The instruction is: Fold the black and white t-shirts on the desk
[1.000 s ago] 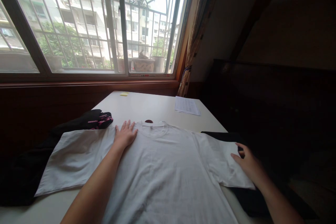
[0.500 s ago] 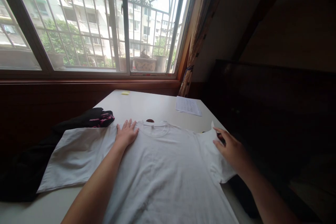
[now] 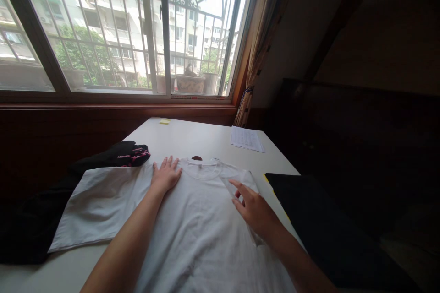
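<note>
A white T-shirt (image 3: 199,224) lies spread on the white table (image 3: 199,137), its round collar toward the window. My left hand (image 3: 166,174) rests flat near the collar's left side, fingers spread on the cloth. The left sleeve extends out flat beyond it. Over the right part of the shirt is my right hand (image 3: 249,203), thumb and index finger curved around the sleeve cloth, which is folded inward over the shirt's front. Part of that sleeve is hidden by the hand.
Dark clothing with pink lettering (image 3: 120,154) lies at the left. Printed papers (image 3: 246,138) and a yellow note (image 3: 164,122) are at the back. A dark flat item with yellow edging (image 3: 309,210) covers the right side. A round brown spot (image 3: 196,158) shows behind the collar.
My right hand has moved left, bringing the right sleeve inward over the shirt. More of the dark item at the right now shows. My left hand has stayed in place.
</note>
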### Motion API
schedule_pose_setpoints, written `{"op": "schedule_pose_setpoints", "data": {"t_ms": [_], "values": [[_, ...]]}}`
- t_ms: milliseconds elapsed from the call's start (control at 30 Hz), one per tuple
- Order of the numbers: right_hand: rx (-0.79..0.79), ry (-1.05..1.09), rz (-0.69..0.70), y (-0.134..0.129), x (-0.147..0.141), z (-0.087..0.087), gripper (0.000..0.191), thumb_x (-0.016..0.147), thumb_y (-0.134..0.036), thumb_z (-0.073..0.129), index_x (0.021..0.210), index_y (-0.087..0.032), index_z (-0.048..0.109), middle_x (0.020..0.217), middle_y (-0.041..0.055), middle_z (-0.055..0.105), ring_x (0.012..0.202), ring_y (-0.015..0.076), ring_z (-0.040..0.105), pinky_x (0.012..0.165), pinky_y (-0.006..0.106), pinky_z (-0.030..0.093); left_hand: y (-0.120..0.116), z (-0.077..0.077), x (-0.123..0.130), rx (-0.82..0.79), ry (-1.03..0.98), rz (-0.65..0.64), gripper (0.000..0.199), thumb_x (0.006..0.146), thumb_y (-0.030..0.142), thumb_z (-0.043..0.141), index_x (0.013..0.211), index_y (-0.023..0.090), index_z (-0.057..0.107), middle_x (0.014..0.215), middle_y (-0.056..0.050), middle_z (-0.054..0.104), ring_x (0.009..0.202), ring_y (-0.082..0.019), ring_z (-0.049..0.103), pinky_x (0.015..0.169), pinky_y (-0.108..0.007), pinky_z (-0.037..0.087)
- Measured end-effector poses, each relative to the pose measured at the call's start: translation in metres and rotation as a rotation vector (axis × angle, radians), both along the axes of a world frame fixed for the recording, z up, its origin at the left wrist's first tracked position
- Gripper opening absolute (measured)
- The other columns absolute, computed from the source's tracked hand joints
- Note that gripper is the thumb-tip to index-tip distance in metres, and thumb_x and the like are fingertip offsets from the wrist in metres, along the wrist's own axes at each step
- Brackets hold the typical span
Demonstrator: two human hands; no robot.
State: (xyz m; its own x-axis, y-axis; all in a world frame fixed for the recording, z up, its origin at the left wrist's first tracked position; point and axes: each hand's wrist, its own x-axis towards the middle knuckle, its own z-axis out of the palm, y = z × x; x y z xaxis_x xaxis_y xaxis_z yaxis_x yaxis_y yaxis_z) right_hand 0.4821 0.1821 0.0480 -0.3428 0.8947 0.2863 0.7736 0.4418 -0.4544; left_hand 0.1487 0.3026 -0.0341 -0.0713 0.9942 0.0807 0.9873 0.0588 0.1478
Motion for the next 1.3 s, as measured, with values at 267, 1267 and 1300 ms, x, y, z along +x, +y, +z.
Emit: {"op": "schedule_pose_setpoints", "data": {"t_ms": [267, 1267, 1300], "values": [[-0.047, 0.057, -0.003, -0.005, 0.032, -0.015, 0.035, 0.096, -0.030, 0.046, 0.126, -0.023, 0.064, 0.111, 0.0076, 0.069, 0.086, 0.0179, 0.067, 0.078, 0.032, 0.056, -0.001, 0.001, 0.001, 0.008, 0.010, -0.006, 0.064, 0.099, 0.054, 0.022, 0.157, 0.027, 0.030, 0.166, -0.007, 0.018, 0.153, -0.030, 0.015, 0.115, -0.070, 0.009], [0.019, 0.104, -0.251, -0.067, 0.130, -0.076, 0.028, 0.085, -0.031, 0.055, 0.108, -0.025, 0.070, 0.086, 0.0044, 0.067, 0.066, 0.0191, 0.064, 0.065, 0.032, 0.057, 0.011, 0.032, 0.222, 0.090, -0.435, -0.577, 0.037, 0.089, 0.026, 0.059, 0.125, 0.018, 0.063, 0.111, -0.008, 0.073, 0.106, -0.023, 0.066, 0.098, -0.034, 0.047], [0.032, 0.092, -0.259, -0.066, 0.127, -0.076, 0.024, 0.085, -0.029, 0.054, 0.104, -0.025, 0.069, 0.084, 0.0040, 0.066, 0.065, 0.0187, 0.064, 0.064, 0.032, 0.056, 0.014, 0.030, 0.231, 0.071, -0.454, -0.569, 0.038, 0.089, 0.025, 0.060, 0.126, 0.017, 0.062, 0.111, -0.009, 0.074, 0.106, -0.023, 0.066, 0.098, -0.034, 0.047]]}}
